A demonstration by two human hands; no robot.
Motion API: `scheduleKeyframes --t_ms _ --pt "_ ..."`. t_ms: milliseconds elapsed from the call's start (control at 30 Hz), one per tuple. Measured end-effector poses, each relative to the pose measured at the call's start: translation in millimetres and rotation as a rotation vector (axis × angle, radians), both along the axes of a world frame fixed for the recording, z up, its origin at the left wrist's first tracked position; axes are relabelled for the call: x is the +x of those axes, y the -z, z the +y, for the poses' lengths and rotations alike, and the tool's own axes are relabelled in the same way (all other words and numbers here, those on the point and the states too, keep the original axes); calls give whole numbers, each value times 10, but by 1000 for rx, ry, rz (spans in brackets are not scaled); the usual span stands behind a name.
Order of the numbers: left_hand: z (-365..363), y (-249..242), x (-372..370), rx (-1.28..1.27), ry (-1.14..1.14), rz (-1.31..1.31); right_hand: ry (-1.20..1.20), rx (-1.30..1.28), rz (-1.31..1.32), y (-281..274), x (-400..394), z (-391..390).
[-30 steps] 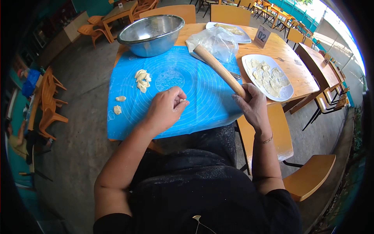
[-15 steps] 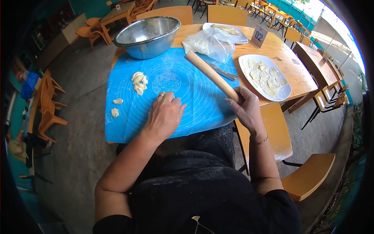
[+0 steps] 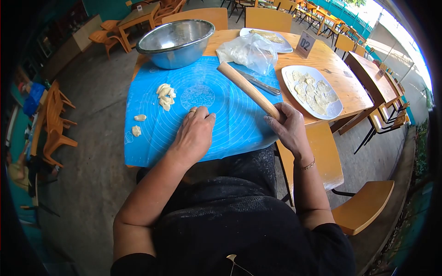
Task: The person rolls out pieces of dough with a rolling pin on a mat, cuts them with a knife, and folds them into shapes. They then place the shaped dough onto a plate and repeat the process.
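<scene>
My right hand grips the lower end of a wooden rolling pin, which is raised and tilted over the blue mat. My left hand rests on the mat's middle with its fingers curled together; anything under them is hidden. To its left lie a small pile of dough pieces and two separate pieces, one oval and one rounder. A knife lies behind the rolling pin, partly beneath a clear plastic bag.
A steel bowl stands at the mat's back left. On the wooden table are a white plate of flat dough pieces, another plate and a number sign. Chairs stand around.
My left fingers have drawn closer together on the mat, the thumb tucking in. My right hand and the rolling pin have shifted very slightly left.
</scene>
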State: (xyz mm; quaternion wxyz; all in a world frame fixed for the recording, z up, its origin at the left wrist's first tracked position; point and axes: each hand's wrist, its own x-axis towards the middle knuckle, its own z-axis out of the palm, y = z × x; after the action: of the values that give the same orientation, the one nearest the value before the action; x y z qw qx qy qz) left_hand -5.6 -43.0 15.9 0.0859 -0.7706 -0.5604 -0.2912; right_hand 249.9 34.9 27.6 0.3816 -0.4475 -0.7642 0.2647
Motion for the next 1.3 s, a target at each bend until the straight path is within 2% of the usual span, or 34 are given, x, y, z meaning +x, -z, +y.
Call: scheduleKeyframes --t_ms 167,367,433,567,633,667,733,833,900,933,1167,1233,1300 --pt "32 -9 -9 -38 -22 39 3 5 -31 -12 -5 2" --pt "-56 -98 1 33 6 -118 -35 -8 -40 -47 26 -1" --pt "-110 -174 -62 210 -43 -301 -121 -58 -16 -124 33 -13" --pt "-157 -447 -208 480 -57 -263 -137 -59 -130 -262 -78 -32" --pt "-143 -502 -246 487 -52 -271 -118 86 -285 -268 -177 -19" --pt "-124 -511 -259 477 -40 -247 -120 86 -285 -264 -224 -17" --pt "-85 -505 -270 465 -26 -224 -161 271 -336 -235 -309 -12" --pt "-9 -426 -269 379 -38 -187 -143 319 -456 -160 -416 31" --pt "34 -377 -252 309 -41 -130 -142 367 -468 -107 -462 46" --pt "36 -349 -251 181 -45 -148 -138 415 -478 -94 -479 51" --pt "166 -123 -259 -74 -118 24 -154 498 -517 -36 -535 89" --pt "178 -109 -276 -264 -144 54 -149 548 -542 -30 -541 68" --pt "144 -109 -262 -297 -150 56 -150 551 -568 -29 -544 54"
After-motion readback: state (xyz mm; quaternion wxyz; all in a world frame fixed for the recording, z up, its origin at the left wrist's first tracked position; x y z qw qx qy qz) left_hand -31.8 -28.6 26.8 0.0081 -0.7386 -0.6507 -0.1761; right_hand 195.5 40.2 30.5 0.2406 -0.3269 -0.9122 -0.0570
